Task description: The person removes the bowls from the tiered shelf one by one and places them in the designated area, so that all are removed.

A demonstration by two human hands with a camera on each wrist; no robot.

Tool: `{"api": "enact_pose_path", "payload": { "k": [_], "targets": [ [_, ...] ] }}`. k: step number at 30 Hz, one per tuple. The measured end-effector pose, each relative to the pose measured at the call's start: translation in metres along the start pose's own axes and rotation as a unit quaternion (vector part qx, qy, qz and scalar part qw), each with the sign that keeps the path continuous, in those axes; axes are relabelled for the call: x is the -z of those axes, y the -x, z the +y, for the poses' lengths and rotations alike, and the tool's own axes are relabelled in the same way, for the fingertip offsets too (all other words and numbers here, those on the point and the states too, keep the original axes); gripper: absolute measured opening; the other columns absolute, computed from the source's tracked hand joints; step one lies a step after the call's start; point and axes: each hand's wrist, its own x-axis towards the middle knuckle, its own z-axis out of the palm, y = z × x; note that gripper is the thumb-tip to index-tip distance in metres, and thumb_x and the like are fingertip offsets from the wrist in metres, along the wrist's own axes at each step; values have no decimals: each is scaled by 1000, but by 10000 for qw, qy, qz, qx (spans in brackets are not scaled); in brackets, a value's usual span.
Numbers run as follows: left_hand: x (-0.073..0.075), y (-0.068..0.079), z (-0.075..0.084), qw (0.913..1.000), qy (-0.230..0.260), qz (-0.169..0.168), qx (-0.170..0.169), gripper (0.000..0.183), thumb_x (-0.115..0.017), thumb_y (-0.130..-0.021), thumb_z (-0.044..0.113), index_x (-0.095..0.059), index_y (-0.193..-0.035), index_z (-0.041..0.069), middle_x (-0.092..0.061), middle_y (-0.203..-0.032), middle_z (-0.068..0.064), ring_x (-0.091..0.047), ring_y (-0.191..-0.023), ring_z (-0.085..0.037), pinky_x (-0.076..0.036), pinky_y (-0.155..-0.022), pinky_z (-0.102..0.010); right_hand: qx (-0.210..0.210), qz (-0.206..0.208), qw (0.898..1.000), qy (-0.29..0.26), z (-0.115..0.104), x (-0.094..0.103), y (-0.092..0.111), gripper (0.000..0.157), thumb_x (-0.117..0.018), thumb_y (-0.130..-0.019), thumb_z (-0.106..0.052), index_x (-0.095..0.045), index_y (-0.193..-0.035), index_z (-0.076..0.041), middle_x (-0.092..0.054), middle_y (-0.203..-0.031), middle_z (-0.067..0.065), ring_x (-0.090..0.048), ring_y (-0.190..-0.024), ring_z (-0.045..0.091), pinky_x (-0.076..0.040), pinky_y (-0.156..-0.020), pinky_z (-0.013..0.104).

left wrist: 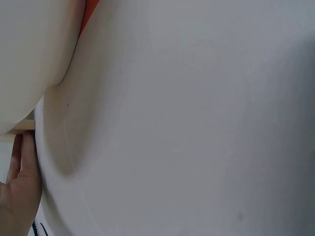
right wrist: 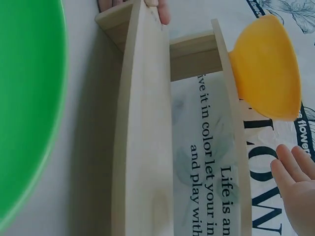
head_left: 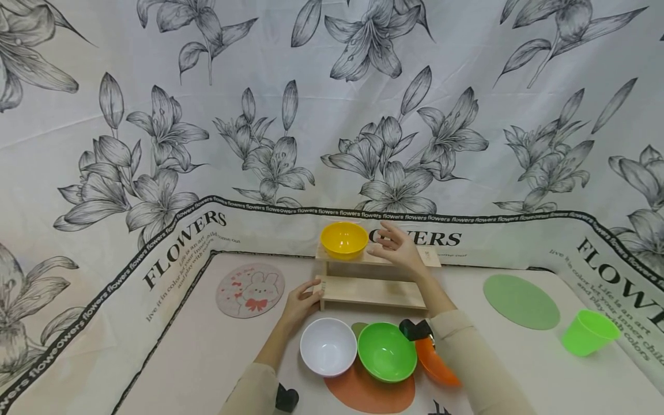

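Bowl (head_left: 344, 241), yellow, on wooden shelf (head_left: 373, 291); right hand (head_left: 399, 252) uncurled, empty, bowl's 3 o'clock; left hand (head_left: 302, 301) gripping shelf's 9 o'clock end. Shelving, likely; next calls for gentle withdrawal.

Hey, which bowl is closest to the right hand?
The yellow bowl: it alone sits atop the shelf, beside the right hand; the white bowl and green bowl stand lower, in front.

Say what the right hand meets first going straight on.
Probably the yellow bowl on the wooden shelf: the right hand points roughly toward it across a small gap. Depth is unclear, so it might pass just behind.
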Motion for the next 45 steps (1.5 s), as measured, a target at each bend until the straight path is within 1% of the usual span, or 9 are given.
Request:
{"api": "enact_pose_path", "payload": {
  "k": [4,10,18,23,27,29,35,39,45],
  "targets": [
    [1,-1,-2,9999,103,-28,23,48,-65,-89,12,-49,-133,-1,-63,-106,-18,-63,-90,-16,-55,-88,-35,-50,-58,9999,-123,3,-8,-1,80,-71,-80,-2,-28,-147,-2,-33,-142,32,-42,-125,46,-39,-106,47],
    [2,-2,-2,9998,174,-62,59,48,-64,-89,9,-48,-134,-2,-62,-107,-17,-63,-90,-15,-55,-89,-36,-128,-123,9996,-213,9,-17,-5,81,-73,-79,-2,-28,-146,0,-32,-142,33,-41,-125,46,-39,-105,47],
    [-1,10,17,9997,166,-185,59,46,-62,-90,6,-47,-132,-6,-63,-104,-17,-63,-88,-14,-54,-91,-39,-105,-178,9997,-125,13,-25,-10,80,-74,-78,-2,-29,-145,1,-38,-140,30,-44,-124,43,-41,-105,41],
    [-2,15,22,9997,138,-190,29,46,-61,-90,6,-47,-132,-6,-64,-100,-14,-63,-87,-13,-54,-91,-39,-5,-298,9995,-76,13,-32,-10,85,-76,-75,-5,-29,-146,-1,-35,-144,26,-42,-126,43,-37,-108,45],
    [-2,14,20,9998,97,-186,-12,46,-61,-90,6,-47,-132,-7,-65,-96,-11,-63,-86,-13,-54,-90,-40,128,-320,9991,234,15,-38,-11,89,-79,-73,-8,-29,-147,-5,-30,-150,18,-39,-129,41,-31,-111,50],
    [-2,13,20,9998,68,-189,-9,46,-61,-90,6,-47,-132,-6,-65,-96,-11,-63,-86,-13,-53,-91,-41,130,-354,9985,390,16,-39,-11,89,-79,-73,-10,-30,-147,-5,-29,-150,18,-39,-130,40,-30,-111,51],
    [-1,13,19,9998,-15,-181,-6,46,-62,-90,8,-48,-132,-5,-65,-96,-11,-63,-86,-14,-53,-91,-41,-68,-484,9985,258,17,-42,-11,77,-75,-78,-6,-33,-143,1,-34,-145,25,-47,-122,42,-42,-104,45],
    [-2,14,20,9998,52,-186,-18,46,-63,-90,8,-48,-132,-6,-65,-97,-12,-63,-87,-15,-54,-91,-40,-198,-334,9991,193,18,-43,-10,75,-74,-80,-7,-34,-142,3,-41,-139,27,-52,-116,40,-47,-101,40],
    [3,0,0,9999,75,-149,-39,48,-63,-90,10,-47,-133,-5,-65,-97,-10,-63,-88,-15,-55,-89,-39,-443,-204,9987,118,-13,-45,1,76,-71,-82,-4,-26,-142,12,-36,-141,32,-47,-120,44,-42,-104,43]
  ]
}}
